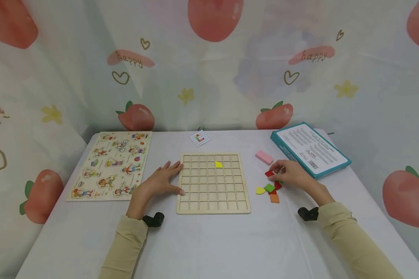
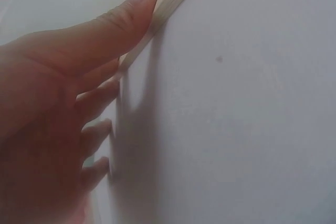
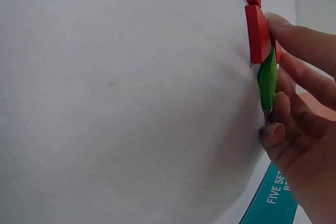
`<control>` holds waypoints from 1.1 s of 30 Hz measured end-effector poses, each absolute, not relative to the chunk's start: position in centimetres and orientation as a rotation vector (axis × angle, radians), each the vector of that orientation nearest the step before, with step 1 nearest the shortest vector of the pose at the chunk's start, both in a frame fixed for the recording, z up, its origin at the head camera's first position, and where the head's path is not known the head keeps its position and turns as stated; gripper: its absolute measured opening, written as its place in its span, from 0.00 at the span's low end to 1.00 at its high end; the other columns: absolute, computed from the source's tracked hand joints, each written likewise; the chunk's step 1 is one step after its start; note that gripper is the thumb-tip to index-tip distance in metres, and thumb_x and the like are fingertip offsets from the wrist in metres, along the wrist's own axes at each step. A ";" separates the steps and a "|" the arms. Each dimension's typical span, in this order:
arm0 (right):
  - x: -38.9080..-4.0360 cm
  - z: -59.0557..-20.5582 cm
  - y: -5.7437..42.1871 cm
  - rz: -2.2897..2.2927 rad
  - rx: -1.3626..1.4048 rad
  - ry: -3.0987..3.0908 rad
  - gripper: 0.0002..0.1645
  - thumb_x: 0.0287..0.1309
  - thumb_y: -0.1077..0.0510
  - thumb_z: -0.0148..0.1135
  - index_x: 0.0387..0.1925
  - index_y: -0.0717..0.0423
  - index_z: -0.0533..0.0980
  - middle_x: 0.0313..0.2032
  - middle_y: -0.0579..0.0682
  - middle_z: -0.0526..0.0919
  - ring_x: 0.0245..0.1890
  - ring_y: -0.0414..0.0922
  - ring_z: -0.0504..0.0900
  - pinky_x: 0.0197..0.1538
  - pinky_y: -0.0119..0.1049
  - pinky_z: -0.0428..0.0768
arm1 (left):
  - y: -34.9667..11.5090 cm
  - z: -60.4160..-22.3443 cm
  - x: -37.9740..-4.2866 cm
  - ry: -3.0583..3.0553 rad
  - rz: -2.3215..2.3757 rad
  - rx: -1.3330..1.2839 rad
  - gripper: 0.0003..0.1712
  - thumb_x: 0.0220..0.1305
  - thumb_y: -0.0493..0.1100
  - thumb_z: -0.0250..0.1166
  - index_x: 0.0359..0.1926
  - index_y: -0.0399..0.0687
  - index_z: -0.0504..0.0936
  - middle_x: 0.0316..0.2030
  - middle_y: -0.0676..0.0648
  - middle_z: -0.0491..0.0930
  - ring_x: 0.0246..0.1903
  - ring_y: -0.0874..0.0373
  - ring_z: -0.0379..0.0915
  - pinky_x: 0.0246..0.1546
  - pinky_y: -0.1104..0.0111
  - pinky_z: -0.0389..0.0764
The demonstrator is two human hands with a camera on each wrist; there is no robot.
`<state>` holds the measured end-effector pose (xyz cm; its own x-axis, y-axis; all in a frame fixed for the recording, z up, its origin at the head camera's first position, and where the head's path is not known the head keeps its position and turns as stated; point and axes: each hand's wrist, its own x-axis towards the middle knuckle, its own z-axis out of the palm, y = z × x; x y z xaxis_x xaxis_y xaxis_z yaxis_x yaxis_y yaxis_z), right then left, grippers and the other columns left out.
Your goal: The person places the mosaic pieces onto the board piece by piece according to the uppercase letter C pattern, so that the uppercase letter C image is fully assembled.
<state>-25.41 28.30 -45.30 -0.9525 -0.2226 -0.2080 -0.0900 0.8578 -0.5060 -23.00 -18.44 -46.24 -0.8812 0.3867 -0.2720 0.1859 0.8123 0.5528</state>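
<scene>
A wooden grid board [image 1: 195,209] lies on the table, with a yellow quarter-round tile [image 1: 219,164] in one of its upper cells. My left hand [image 1: 160,181] rests at the board's left edge, thumb on the rim and fingers extended; the left wrist view shows this thumb [image 2: 110,30] against the wood. To the right, my right hand [image 1: 290,173] pinches a red tile [image 1: 269,174] between thumb and fingertips, over a small pile. A green tile [image 1: 269,188], a yellow quarter-round [image 1: 260,190] and an orange square tile [image 1: 274,198] lie there, beside other red pieces [image 3: 257,34].
A pink block [image 1: 264,157] sits behind the pile. Farther right is a teal-edged box [image 1: 314,149]. A small pattern card [image 1: 200,138] lies beyond the board, and a picture puzzle board [image 1: 108,166] is on the left.
</scene>
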 end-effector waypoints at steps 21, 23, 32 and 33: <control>-25.9 -44.9 25.9 -0.968 -0.328 2.763 0.18 0.68 0.54 0.66 0.56 0.55 0.81 0.46 0.54 0.87 0.47 0.51 0.83 0.48 0.36 0.84 | -18.5 -45.9 -22.9 2.581 0.818 0.415 0.61 0.55 0.54 0.79 0.81 0.48 0.54 0.82 0.44 0.46 0.82 0.40 0.29 0.81 0.44 0.34; -26.0 -44.8 25.5 -0.981 -0.349 2.752 0.18 0.69 0.54 0.65 0.57 0.54 0.81 0.48 0.54 0.87 0.50 0.52 0.82 0.49 0.36 0.83 | -18.5 -45.9 -22.9 2.583 0.824 0.416 0.61 0.55 0.54 0.79 0.81 0.47 0.54 0.82 0.44 0.46 0.82 0.39 0.29 0.81 0.44 0.34; -26.5 -44.2 22.7 -1.094 -0.382 2.682 0.18 0.69 0.56 0.65 0.57 0.55 0.82 0.51 0.55 0.86 0.51 0.51 0.83 0.57 0.46 0.84 | -18.5 -45.8 -22.9 2.601 0.806 0.427 0.61 0.55 0.56 0.79 0.81 0.46 0.55 0.82 0.44 0.47 0.82 0.39 0.31 0.81 0.44 0.35; -26.5 -44.2 22.4 -1.103 -0.387 2.678 0.18 0.69 0.57 0.65 0.58 0.56 0.82 0.51 0.55 0.86 0.51 0.51 0.83 0.58 0.46 0.84 | -18.5 -45.9 -22.9 2.602 0.803 0.426 0.61 0.55 0.56 0.79 0.81 0.46 0.55 0.82 0.44 0.47 0.82 0.39 0.31 0.81 0.44 0.35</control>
